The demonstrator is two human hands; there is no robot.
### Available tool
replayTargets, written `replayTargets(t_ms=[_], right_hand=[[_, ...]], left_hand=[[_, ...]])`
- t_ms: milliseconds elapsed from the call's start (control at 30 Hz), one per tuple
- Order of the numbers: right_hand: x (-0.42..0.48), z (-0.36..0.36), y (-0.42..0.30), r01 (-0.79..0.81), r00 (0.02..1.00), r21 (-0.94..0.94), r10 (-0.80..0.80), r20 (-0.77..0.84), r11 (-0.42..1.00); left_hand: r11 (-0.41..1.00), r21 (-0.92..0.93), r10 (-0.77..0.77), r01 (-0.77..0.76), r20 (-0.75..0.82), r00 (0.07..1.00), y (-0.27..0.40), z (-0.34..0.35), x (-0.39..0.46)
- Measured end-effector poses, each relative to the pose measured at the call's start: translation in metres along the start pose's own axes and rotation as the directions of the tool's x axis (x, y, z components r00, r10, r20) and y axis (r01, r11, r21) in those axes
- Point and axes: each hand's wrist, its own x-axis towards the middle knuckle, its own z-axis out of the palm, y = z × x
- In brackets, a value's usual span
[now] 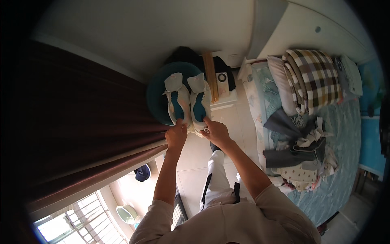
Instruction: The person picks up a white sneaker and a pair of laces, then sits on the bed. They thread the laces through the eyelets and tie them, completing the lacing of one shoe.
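A pair of white shoes with blue-green insoles is held out before me, toes pointing down and heels nearest my hands or the reverse; which I cannot tell. My left hand (pixel 177 134) grips the near end of the left shoe (pixel 179 100). The near end of the right shoe (pixel 201 106) is pinched in my right hand (pixel 215 131). Both shoes have their tongues pulled out at the far end. Behind and partly below them is a large teal round tub (pixel 157 94), its inside largely hidden by the shoes.
Dark red curtains (pixel 106 119) hang at the left. Beyond the tub, wooden strips (pixel 209 76) lean by a small white stand (pixel 227 102). On the bed (pixel 338 170) at the right lie a folded checked quilt (pixel 320 76) and a heap of clothes (pixel 298 149).
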Motion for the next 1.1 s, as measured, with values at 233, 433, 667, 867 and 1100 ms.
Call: replayTargets(t_ms=[233, 433, 667, 867, 1100], right_hand=[[-0.125, -0.054, 0.040, -0.072, 0.991, -0.017, 0.070, -0.116, 0.997], [-0.233, -0.082, 0.086, -0.147, 0.984, -0.007, 0.145, -0.108, 0.989], [-0.312, -0.086, 0.123, -0.121, 0.990, -0.073, 0.114, -0.088, 0.990], [-0.310, -0.088, 0.100, -0.042, 0.999, -0.077, 0.042, -0.010, 0.996], [-0.263, -0.073, 0.082, 0.118, 0.993, -0.096, -0.116, 0.025, 0.988]], left_hand=[[0.989, -0.060, 0.134, -0.136, -0.036, 0.990, 0.108, -0.005, -0.098], [0.968, -0.166, 0.187, -0.188, -0.022, 0.982, 0.185, 0.027, -0.188], [0.964, -0.181, 0.198, -0.195, -0.006, 0.980, 0.243, 0.032, -0.255], [0.992, -0.113, 0.058, -0.064, -0.055, 0.997, 0.225, 0.015, -0.282], [0.995, -0.071, -0.084, 0.076, -0.105, 0.991, 0.181, 0.007, -0.255]])
